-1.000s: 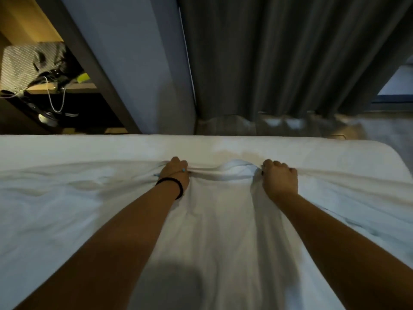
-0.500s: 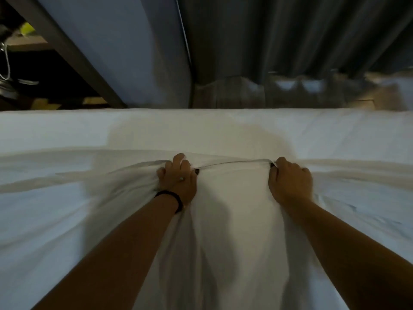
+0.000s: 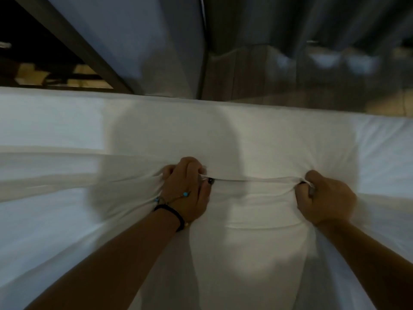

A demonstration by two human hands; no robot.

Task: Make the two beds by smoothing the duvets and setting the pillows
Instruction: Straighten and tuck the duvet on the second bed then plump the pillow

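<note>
A white duvet (image 3: pixel 248 238) covers the near part of the bed, its far edge stretched taut between my hands. My left hand (image 3: pixel 186 193), with a black wristband, grips that edge in a fist left of centre. My right hand (image 3: pixel 328 198) grips the same edge to the right. Beyond the edge lies the bare white sheet of the bed (image 3: pixel 67 121). Folds in the duvet fan out from both fists. No pillow is in view.
Past the bed's far side stands a pale wall (image 3: pixel 125 36) with a dark slanted frame (image 3: pixel 73 45) and a dark shelf recess at upper left. Grey curtains (image 3: pixel 301 21) hang at the upper right above a strip of floor.
Both hands have moved nearer to me with the duvet edge, uncovering more bare sheet. The view has tilted down and closer to the bed.
</note>
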